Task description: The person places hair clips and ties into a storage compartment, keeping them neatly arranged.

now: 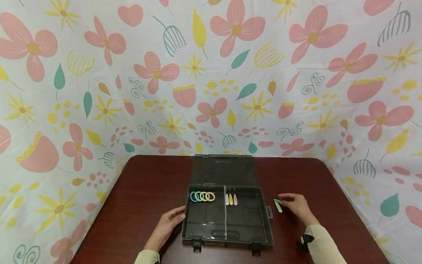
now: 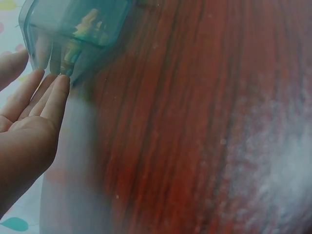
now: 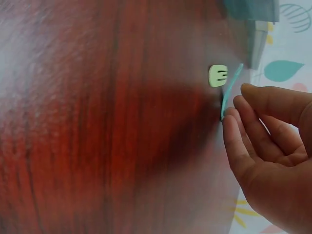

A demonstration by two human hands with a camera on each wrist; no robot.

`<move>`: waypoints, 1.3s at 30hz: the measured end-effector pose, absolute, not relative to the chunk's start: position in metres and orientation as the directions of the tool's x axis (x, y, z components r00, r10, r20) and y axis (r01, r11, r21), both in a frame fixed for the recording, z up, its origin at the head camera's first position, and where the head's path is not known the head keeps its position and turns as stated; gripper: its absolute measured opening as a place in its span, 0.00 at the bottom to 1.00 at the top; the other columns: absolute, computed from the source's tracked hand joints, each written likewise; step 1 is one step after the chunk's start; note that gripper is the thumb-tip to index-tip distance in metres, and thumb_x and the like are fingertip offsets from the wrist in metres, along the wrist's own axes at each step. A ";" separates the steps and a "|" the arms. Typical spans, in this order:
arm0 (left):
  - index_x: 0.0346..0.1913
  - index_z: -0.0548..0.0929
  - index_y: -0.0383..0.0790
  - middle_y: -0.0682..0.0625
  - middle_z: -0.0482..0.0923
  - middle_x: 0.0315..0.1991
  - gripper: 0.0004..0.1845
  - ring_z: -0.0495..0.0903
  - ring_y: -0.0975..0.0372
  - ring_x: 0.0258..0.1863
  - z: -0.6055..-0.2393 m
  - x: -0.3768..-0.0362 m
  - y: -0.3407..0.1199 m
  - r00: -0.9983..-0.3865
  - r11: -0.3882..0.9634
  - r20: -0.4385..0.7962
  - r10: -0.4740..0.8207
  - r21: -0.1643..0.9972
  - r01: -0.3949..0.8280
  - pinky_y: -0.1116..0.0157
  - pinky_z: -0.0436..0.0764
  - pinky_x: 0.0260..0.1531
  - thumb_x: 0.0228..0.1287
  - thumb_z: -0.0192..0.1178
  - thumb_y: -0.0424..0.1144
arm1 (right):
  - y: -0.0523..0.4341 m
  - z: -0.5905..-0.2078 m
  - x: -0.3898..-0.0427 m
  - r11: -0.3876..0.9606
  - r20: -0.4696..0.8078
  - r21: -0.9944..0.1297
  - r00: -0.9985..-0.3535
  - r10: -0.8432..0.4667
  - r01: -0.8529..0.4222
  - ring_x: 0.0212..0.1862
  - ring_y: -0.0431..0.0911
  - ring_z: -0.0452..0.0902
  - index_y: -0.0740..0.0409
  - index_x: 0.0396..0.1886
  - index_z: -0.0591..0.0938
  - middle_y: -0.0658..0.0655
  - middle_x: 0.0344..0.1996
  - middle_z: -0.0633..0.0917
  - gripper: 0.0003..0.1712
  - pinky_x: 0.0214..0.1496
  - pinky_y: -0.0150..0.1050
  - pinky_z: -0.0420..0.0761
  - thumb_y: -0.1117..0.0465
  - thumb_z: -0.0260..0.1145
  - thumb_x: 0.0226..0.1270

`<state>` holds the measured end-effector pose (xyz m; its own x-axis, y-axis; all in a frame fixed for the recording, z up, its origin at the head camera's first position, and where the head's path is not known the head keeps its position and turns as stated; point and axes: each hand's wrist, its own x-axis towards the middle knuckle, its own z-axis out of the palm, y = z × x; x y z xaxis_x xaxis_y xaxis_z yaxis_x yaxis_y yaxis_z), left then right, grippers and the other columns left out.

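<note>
A dark see-through plastic box (image 1: pixel 204 231) lies with its lid raised at the back. Against its left wall rests my left hand (image 1: pixel 166 225), fingers fairly straight; the left wrist view shows the fingertips (image 2: pixel 63 83) at the box's side. Right of the box, my right hand (image 1: pixel 296 207) pinches a teal hair clip (image 3: pixel 231 92) at the fingertips, the clip tilted over the table. Beside it lies a light green hair clip (image 3: pixel 218 76). White, yellow (image 1: pixel 230 199) and pink (image 1: pixel 235 200) hair clips stand in a row in the right compartment.
Several pastel rings (image 1: pixel 211 197) overlap in the box's left compartment. A clear divider (image 1: pixel 225 220) splits the box. Two black latches (image 1: pixel 196 244) jut from its front edge. The dark red wooden table (image 1: pixel 148 176) meets a flowered cloth (image 1: pixel 211 73) behind.
</note>
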<state>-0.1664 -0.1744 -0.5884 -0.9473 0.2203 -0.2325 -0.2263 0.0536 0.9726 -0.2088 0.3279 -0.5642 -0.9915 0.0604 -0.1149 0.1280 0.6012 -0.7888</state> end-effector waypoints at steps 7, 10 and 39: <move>0.67 0.70 0.34 0.36 0.65 0.67 0.29 0.64 0.44 0.66 -0.589 -0.168 -0.175 -0.947 0.058 -0.236 0.217 0.972 -0.229 0.48 0.68 0.62 0.68 0.59 0.45 | 0.330 -0.571 -0.209 0.630 -0.084 -0.770 -0.995 0.050 0.097 0.43 0.57 0.80 0.67 0.50 0.83 0.69 0.46 0.83 0.16 0.38 0.45 0.81 0.69 0.67 0.62; 0.67 0.70 0.35 0.36 0.65 0.68 0.29 0.64 0.46 0.66 -0.590 -0.169 -0.175 -0.946 0.054 -0.240 0.220 0.971 -0.233 0.49 0.68 0.62 0.68 0.59 0.45 | 0.331 -0.573 -0.210 0.638 -0.078 -0.764 -0.996 0.052 0.093 0.40 0.54 0.80 0.67 0.49 0.83 0.68 0.44 0.83 0.15 0.35 0.43 0.81 0.70 0.67 0.61; 0.68 0.67 0.30 0.35 0.64 0.68 0.29 0.66 0.47 0.66 -0.587 -0.167 -0.174 -0.948 0.007 -0.212 0.236 0.976 -0.217 0.52 0.69 0.62 0.70 0.58 0.42 | 0.330 -0.576 -0.208 0.781 0.139 -0.624 -0.988 0.071 -0.032 0.40 0.63 0.79 0.70 0.43 0.85 0.74 0.44 0.80 0.09 0.34 0.52 0.80 0.69 0.63 0.66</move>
<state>-0.1671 -0.1742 -0.5875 -0.9484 0.2358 -0.2120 -0.2166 0.0068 0.9762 -0.2084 0.3300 -0.5760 -0.9877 0.0714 0.1395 -0.0316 0.7812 -0.6235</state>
